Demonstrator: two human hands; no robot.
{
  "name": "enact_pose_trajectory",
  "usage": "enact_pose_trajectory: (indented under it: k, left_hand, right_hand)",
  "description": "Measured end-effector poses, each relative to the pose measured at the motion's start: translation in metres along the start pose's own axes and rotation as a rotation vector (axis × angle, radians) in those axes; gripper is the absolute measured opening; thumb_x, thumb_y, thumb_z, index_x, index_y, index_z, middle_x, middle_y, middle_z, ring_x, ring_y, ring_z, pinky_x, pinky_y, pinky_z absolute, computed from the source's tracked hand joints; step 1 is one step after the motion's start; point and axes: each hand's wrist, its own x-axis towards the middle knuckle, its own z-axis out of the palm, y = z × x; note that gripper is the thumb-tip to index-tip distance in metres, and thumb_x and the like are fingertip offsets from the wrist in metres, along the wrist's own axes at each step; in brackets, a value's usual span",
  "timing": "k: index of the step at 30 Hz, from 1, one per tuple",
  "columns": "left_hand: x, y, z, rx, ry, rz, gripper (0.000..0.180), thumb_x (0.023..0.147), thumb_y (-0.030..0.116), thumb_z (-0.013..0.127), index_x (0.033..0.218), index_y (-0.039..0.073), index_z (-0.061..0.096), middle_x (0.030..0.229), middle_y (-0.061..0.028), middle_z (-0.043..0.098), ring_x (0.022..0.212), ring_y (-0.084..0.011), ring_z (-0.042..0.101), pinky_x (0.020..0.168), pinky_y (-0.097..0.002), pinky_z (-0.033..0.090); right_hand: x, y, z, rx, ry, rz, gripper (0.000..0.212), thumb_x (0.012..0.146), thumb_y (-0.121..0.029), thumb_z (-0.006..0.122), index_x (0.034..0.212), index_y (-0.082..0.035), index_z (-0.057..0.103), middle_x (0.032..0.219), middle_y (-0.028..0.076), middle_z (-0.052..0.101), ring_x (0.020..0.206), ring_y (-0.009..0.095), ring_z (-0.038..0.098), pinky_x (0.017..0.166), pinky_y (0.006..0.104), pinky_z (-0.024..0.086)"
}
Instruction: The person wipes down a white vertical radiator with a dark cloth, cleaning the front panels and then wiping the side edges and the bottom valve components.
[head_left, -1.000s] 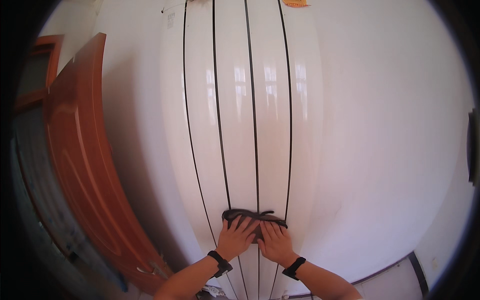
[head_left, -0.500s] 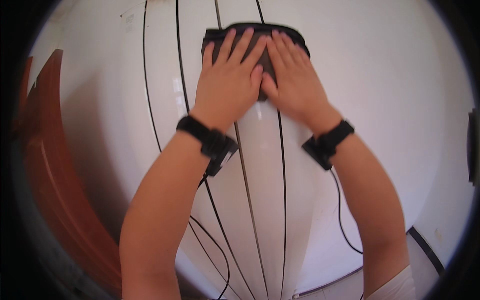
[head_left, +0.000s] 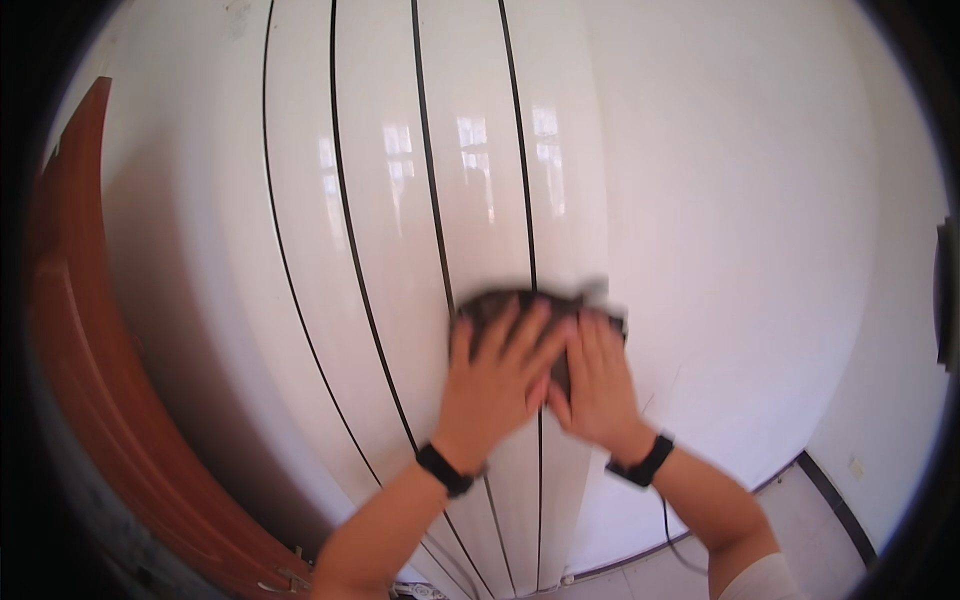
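Observation:
Both palms press a dark folded cloth (head_left: pixel 485 303) flat against a glossy white panel (head_left: pixel 380 200) with black vertical grooves. My left hand (head_left: pixel 492 392) lies on the cloth's left part, fingers stretched out and spread. Beside it, my right hand (head_left: pixel 600 388) rests on the right part, its fingers straight and closer together. The two hands almost meet in the middle, where a strip of cloth shows between the thumbs. Motion blurs the cloth and the fingertips. Each wrist wears a black strap.
A reddish-brown wooden door (head_left: pixel 90 330) stands at the left. Plain white wall (head_left: pixel 730 200) adjoins the panel on the right. Pale floor (head_left: pixel 780 530) with a dark skirting strip (head_left: pixel 838 510) shows at the lower right. A thin black cable (head_left: pixel 668 525) hangs from the right wrist.
Both hands and the cloth have slid down the panel and somewhat to the right. The upper grooves and window reflections are now uncovered.

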Motion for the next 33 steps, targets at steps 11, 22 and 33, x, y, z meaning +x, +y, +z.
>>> enact_pose_trajectory:
  k: [11,22,33]
  left_hand:
    - [-0.202,0.257,-0.202,-0.007,-0.176,0.015,0.065,0.089,0.041,0.065,0.151,0.032,0.048,0.15,0.0059,0.049,0.125,-0.0152,0.051,0.103,-0.0501,0.039]
    - [-0.081,0.315,-0.489,0.039,0.47,0.067,0.055,0.094,0.023,0.053,0.148,0.015,0.051,0.156,-0.0075,0.045,0.145,-0.0313,0.037,0.119,-0.0561,0.023]
    - [0.331,-0.048,-0.187,0.264,0.591,0.005,0.06,0.093,0.033,0.055,0.15,0.017,0.048,0.157,-0.0067,0.044,0.148,-0.0342,0.034,0.123,-0.0545,0.018]
  right_hand:
    - [-0.238,-0.195,-0.254,0.132,-0.17,0.181,0.054,0.086,-0.028,0.068,0.129,0.0,0.05,0.122,0.024,0.053,0.117,0.043,0.049,0.101,0.0526,0.039]
    - [-0.08,-0.302,-0.516,-0.116,0.32,0.064,0.062,0.091,-0.015,0.055,0.147,0.004,0.039,0.154,0.029,0.038,0.145,0.045,0.034,0.119,0.0559,0.025]
    - [0.372,0.073,-0.223,-0.239,0.444,-0.213,0.072,0.088,-0.043,0.055,0.148,-0.004,0.048,0.154,0.025,0.042,0.147,0.038,0.034,0.12,0.0503,0.026]
